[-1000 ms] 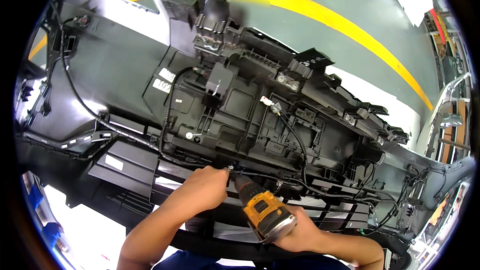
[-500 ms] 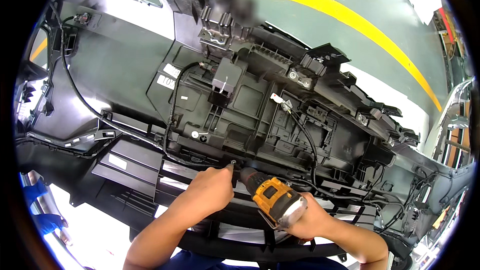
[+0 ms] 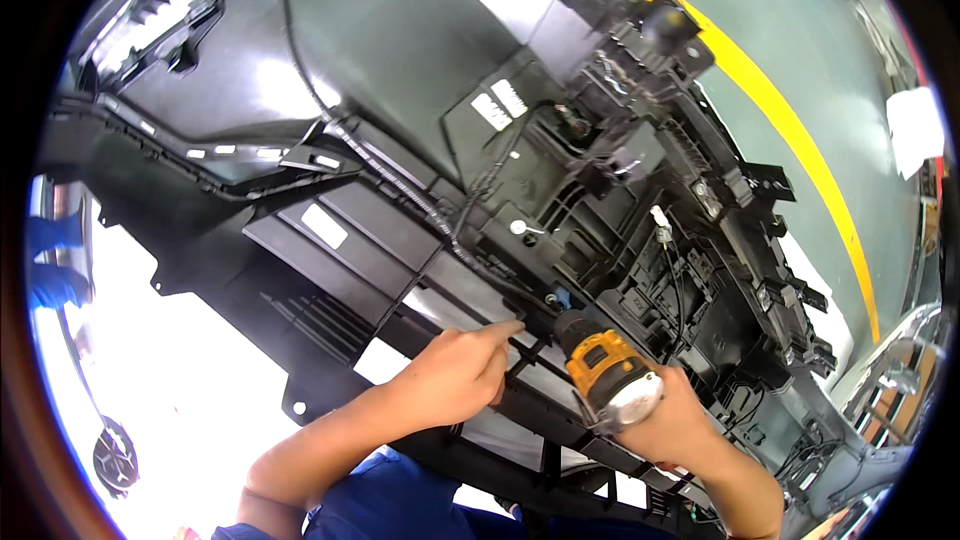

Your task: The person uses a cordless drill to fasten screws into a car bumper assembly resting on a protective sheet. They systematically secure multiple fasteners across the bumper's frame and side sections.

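A yellow-and-black cordless drill (image 3: 603,365) is gripped in my right hand (image 3: 675,420), its nose pointing up and left. Just beyond the nose, a small blue piece (image 3: 563,296) sits beside a round metal fastener (image 3: 551,299) on the large black plastic bumper (image 3: 390,35). Whether the bit touches the fastener I cannot tell. My left hand (image 3: 455,375) is below and left of the drill, over the slatted grille part (image 3: 350,220). Its index finger stretches toward the drill's nose while the other fingers are curled; anything inside them is hidden.
A black wiring harness (image 3: 385,175) runs along the bumper past the fastener. A white connector (image 3: 660,220) hangs on a cable right of it. Brackets and raised ribs (image 3: 705,180) line the far edge. A yellow floor line (image 3: 790,120) curves beyond. Blue cloth (image 3: 55,260) shows at far left.
The view has turned and shifted, so the bumper appears steeper. My left hand has drawn back from the fastener, while the drill's nose has come nearer to it.
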A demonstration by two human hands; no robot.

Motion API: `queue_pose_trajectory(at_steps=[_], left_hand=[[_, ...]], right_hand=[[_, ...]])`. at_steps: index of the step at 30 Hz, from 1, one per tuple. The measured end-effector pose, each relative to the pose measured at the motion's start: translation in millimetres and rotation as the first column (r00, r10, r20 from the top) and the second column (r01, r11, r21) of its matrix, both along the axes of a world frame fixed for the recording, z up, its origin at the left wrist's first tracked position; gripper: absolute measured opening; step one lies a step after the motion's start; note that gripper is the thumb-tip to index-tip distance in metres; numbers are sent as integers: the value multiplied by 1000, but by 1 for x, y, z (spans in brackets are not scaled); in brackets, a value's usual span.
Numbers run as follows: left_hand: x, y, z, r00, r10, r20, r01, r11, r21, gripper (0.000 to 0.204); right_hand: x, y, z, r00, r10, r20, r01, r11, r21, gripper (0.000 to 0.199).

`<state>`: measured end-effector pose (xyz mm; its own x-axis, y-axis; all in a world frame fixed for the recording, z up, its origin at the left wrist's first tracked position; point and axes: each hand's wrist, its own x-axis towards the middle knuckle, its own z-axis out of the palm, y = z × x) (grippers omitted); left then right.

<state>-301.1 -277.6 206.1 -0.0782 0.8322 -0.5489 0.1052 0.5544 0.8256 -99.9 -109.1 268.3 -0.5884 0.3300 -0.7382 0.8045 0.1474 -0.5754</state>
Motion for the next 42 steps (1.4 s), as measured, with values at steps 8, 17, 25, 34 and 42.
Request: queue_pose_trajectory(at_steps=[8,17,25,34,42], left_hand=[[5,-41,-13,911,-20,411,64,993,-95,44],[13,-46,-24,899,-151,410,144,988,48,50],[34,-49,-39,867,-155,474,112,987,118,49],[30,-49,-36,855,-132,501,96,991,96,55],[33,-52,-31,929,-214,301,159,967,197,61]], right_hand=[[-20,-13,15,942,115,314,-200,946,255,60],[-37,-10,11,920,200,338,-247,963,105,59],[-43,6,13,898,361,253,-422,868,262,52],[-53,17,15,847,466,255,-521,823,226,48],[-58,22,23,888,406,215,-450,863,228,48]])
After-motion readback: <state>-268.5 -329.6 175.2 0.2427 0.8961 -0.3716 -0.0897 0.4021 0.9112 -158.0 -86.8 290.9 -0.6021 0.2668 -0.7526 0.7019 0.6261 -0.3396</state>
